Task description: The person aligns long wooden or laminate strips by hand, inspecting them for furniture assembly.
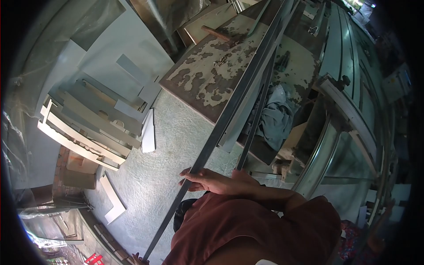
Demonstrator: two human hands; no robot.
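Observation:
A long dark grey metal bar (229,115) runs diagonally from the top of the view down to the bottom left, passing over the edge of a workbench (198,75) with peeling paint. My right hand (210,181) is closed around the bar near its lower third, and the arm wears a maroon sleeve. Only the fingertips of my left hand (138,259) show at the bottom edge, touching the bar's lower end. A second, thinner dark bar (256,115) lies alongside the first and ends by my right wrist.
Pale cut boards (88,128) are stacked at the left on the concrete floor (176,145), with loose offcuts (112,198) nearby. A grey cloth (276,115) lies under the bench. Metal frames and rails (349,110) fill the right side.

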